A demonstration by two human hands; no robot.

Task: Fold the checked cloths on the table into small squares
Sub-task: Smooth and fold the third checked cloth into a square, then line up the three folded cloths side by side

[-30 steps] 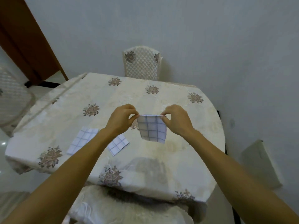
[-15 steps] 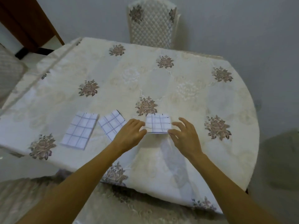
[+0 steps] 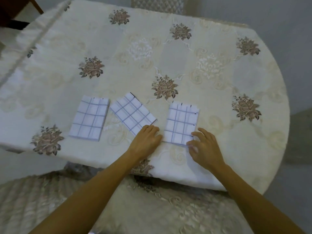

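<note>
At table (image 3: 168,53) front, rightmost checked cloth (image 3: 181,123) lies folded; left hand (image 3: 145,141) relaxed beside it, right hand (image 3: 205,146) spread-fingered, touching its corner; next probably press flat.

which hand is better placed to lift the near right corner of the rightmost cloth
Right hand: its fingertips sit at that corner of the rightmost cloth. The left hand lies on the middle cloth.

Dim, even indoor light; soft motion blur, wide-angle bowing at edges.
</note>
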